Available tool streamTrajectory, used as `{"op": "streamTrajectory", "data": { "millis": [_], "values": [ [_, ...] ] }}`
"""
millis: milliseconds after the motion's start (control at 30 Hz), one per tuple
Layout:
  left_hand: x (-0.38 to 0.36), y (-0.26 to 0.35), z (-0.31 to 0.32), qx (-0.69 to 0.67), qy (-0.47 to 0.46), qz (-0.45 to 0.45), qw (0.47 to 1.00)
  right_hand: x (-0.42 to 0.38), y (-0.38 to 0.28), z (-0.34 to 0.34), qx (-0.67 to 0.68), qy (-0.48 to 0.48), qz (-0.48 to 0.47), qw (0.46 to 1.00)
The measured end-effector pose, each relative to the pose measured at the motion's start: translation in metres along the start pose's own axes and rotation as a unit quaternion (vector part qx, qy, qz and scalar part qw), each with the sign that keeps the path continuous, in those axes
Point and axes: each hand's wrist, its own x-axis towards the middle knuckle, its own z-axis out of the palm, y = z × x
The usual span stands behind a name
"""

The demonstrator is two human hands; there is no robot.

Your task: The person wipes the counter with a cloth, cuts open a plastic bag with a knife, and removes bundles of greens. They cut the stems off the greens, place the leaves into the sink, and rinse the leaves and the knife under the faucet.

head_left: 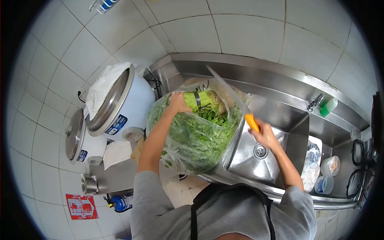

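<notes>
A large clear plastic bag point(180, 154) full of leafy greens rests on the steel counter, left of the sink basin. At its open top lies a bunch of celery point(206, 100), its pale stems bound with a black band and the root end toward the right. My left hand point(178, 103) grips the stems just left of the band. My right hand point(265, 134) is closed around the orange handle of a long knife point(232, 91). The blade points up and left, above the bag's right side and apart from the stems as far as I can tell.
A steel sink basin point(244, 154) lies under my right hand, with a tap point(316, 102) and green bottle point(329, 107) behind. Plastic tubs point(324, 185) sit in the right-hand basin. Two large rice cookers point(138, 100) stand at left; a folded cloth point(117, 154) lies near them.
</notes>
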Motion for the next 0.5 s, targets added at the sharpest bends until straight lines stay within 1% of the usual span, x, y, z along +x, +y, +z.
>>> {"op": "streamTrajectory", "data": {
  "millis": [33, 67, 100, 133, 167, 200, 233, 300, 333, 400, 467, 500],
  "values": [
    [0.003, 0.004, -0.008, -0.005, 0.022, -0.019, 1.000, -0.020, -0.006, -0.006, 0.016, -0.033, 0.026, 0.999],
    [0.008, 0.008, -0.015, -0.011, 0.045, -0.036, 0.998, -0.036, -0.012, -0.009, 0.000, -0.052, 0.026, 0.998],
    [0.016, 0.011, -0.019, -0.013, 0.049, -0.034, 0.998, -0.045, -0.017, -0.012, -0.017, -0.073, 0.028, 0.997],
    [0.023, 0.012, -0.020, -0.027, 0.056, -0.038, 0.997, -0.049, -0.024, -0.013, -0.019, -0.072, 0.030, 0.997],
    [0.024, 0.012, -0.016, -0.042, 0.058, -0.043, 0.997, -0.055, -0.031, -0.011, -0.070, -0.084, 0.051, 0.993],
    [0.024, 0.013, -0.006, -0.042, 0.054, -0.040, 0.997, -0.059, -0.035, -0.008, -0.120, -0.096, 0.071, 0.986],
    [0.026, 0.012, 0.002, -0.028, 0.045, -0.043, 0.998, -0.060, -0.034, -0.005, -0.118, -0.092, 0.074, 0.986],
    [0.033, 0.008, 0.005, -0.009, 0.038, -0.039, 0.998, -0.058, -0.033, 0.001, -0.103, -0.109, 0.074, 0.986],
    [0.033, 0.004, 0.004, -0.031, 0.029, -0.020, 0.999, -0.053, -0.039, 0.000, -0.083, -0.138, 0.081, 0.984],
    [0.031, -0.003, 0.005, -0.051, 0.015, -0.002, 0.999, -0.043, -0.033, 0.013, -0.064, -0.151, 0.085, 0.983],
    [0.039, -0.009, 0.001, -0.024, -0.054, 0.021, 0.998, -0.028, -0.031, 0.027, -0.036, -0.169, 0.085, 0.981],
    [0.042, -0.010, 0.000, -0.023, -0.057, 0.025, 0.998, -0.021, -0.031, 0.035, -0.034, -0.166, 0.088, 0.982]
  ]
}}
